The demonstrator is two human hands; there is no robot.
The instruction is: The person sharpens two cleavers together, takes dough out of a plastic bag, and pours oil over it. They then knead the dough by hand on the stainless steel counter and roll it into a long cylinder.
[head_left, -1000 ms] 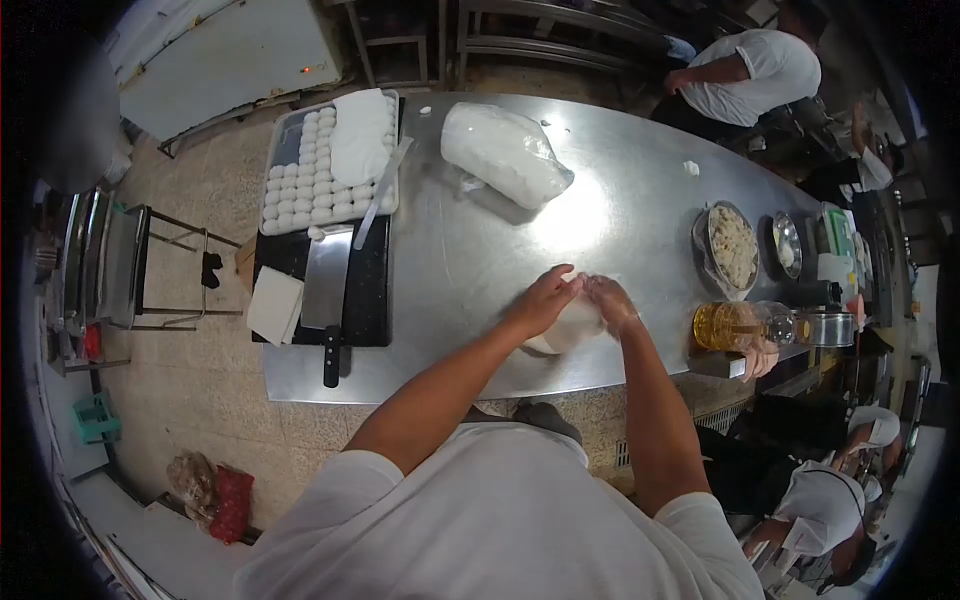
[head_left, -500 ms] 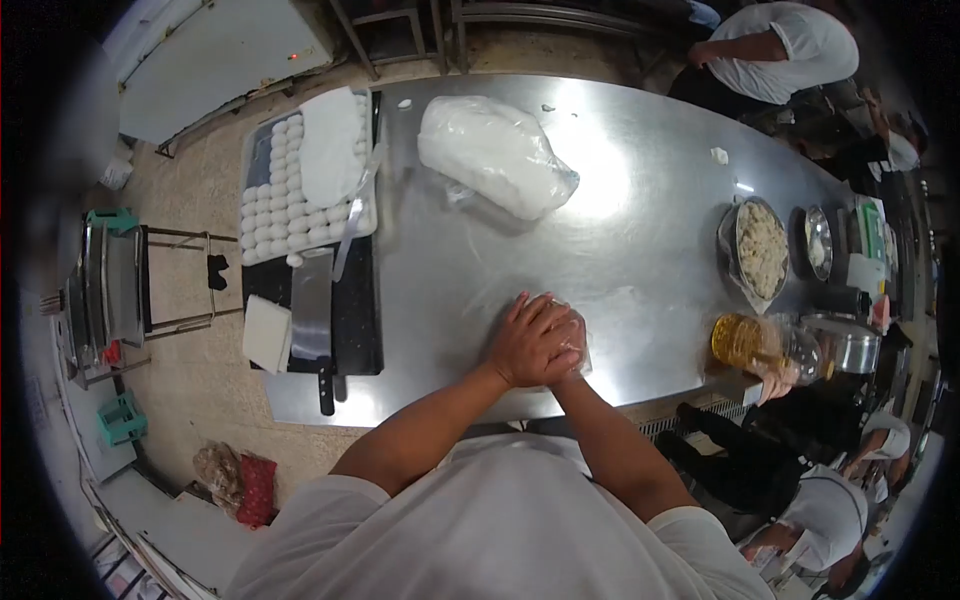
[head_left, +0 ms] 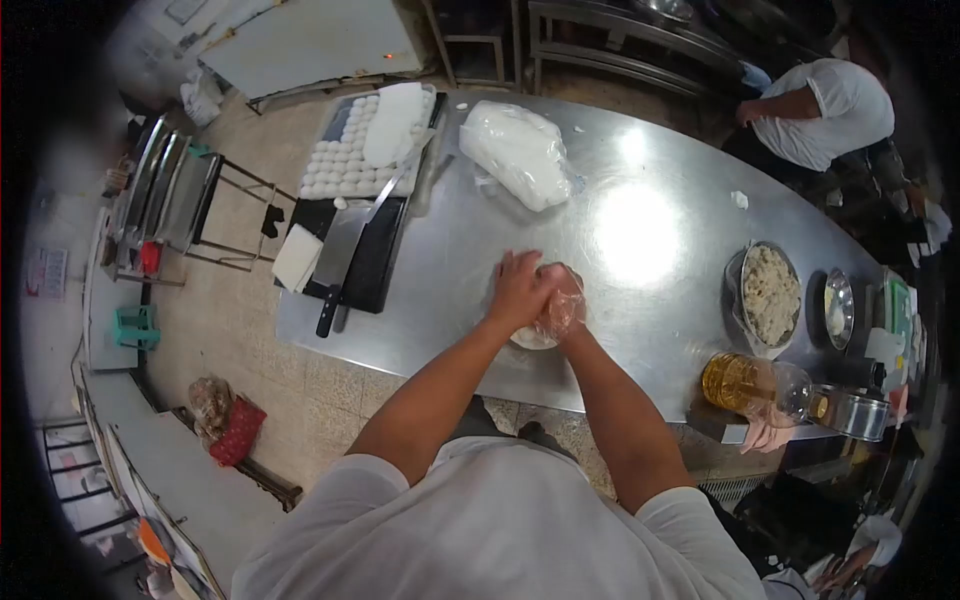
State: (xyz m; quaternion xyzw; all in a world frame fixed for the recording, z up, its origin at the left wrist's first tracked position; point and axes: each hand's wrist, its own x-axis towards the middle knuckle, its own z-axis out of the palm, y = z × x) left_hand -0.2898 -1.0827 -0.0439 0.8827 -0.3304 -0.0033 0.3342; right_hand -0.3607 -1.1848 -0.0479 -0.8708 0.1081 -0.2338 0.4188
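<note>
My left hand (head_left: 520, 292) lies with its fingers stretched out, its inner side against my right hand. Clear plastic, apparently a thin glove, covers my right hand (head_left: 565, 302); its fingers are mostly hidden. Both hands press down on a pale, round, dough-like piece (head_left: 535, 338) on the steel table (head_left: 450, 320). Only the lower edge of that piece shows plainly between my wrists. Beyond my hands lies a large white mass wrapped in clear plastic (head_left: 515, 150).
To the left are a tray of white balls (head_left: 335, 175) partly covered by a white sheet (head_left: 393, 125), a cleaver (head_left: 340, 243), a long blade (head_left: 390, 190) and folded white cloth (head_left: 297, 258). A filled bowl (head_left: 770, 295) and oil bottle (head_left: 740, 383) stand right. Another person (head_left: 825, 110) stands beyond.
My view has shifted, and my arms reach farther forward over the table. My left hand has slid off the top of my right to its side, exposing the pale piece below.
</note>
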